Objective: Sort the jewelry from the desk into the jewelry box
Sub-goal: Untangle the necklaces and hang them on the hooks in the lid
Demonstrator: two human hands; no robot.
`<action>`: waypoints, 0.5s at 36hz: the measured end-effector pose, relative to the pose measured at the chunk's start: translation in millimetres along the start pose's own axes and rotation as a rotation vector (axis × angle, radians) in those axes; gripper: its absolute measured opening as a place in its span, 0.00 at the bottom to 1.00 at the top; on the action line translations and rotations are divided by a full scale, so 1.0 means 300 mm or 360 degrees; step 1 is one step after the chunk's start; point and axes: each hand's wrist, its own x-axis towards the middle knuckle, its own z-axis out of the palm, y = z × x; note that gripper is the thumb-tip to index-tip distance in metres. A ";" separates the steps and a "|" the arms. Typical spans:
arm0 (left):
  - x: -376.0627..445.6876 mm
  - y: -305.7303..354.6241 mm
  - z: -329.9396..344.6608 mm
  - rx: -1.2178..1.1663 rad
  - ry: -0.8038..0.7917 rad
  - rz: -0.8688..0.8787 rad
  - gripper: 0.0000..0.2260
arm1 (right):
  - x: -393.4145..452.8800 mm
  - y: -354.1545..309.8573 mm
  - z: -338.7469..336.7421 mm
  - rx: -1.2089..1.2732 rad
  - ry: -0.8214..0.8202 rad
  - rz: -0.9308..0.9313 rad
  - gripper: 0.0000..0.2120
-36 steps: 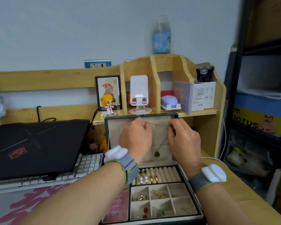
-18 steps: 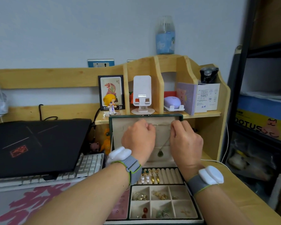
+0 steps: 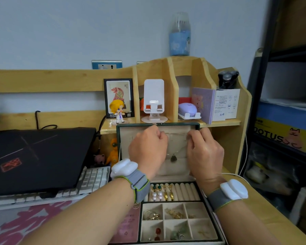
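Pale blue-grey wall [image 3: 78, 29], wooden desk shelf [image 3: 171, 71], wall socket [image 3: 106, 64], dark shelving rack [image 3: 265, 50]

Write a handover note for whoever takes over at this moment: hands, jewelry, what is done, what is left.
Left hand and right hand each pinch an end of the necklace chain against the box lid lining; the pendant hangs between them.
Done: rings and pearl earrings sit in the roll slots, small pieces in the compartments.
Left: hang the necklace in the lid. No loose jewelry shows on the desk, though the arms hide part of it.
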 end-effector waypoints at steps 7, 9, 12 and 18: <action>0.023 -0.038 0.024 0.0075 0.0065 0.0211 0.16 | -0.010 0.009 0.015 -0.0101 -0.0058 -0.0025 0.05; 0.027 -0.044 0.022 0.0114 0.0107 0.0274 0.15 | -0.007 0.001 0.016 -0.0124 -0.0078 -0.0031 0.06; 0.032 -0.052 0.033 0.0137 0.0108 0.0343 0.15 | -0.012 0.009 0.017 -0.0165 -0.0127 -0.0038 0.06; 0.034 -0.048 0.037 0.0069 0.0024 0.0204 0.17 | -0.010 0.010 0.022 -0.0222 -0.0120 -0.0003 0.08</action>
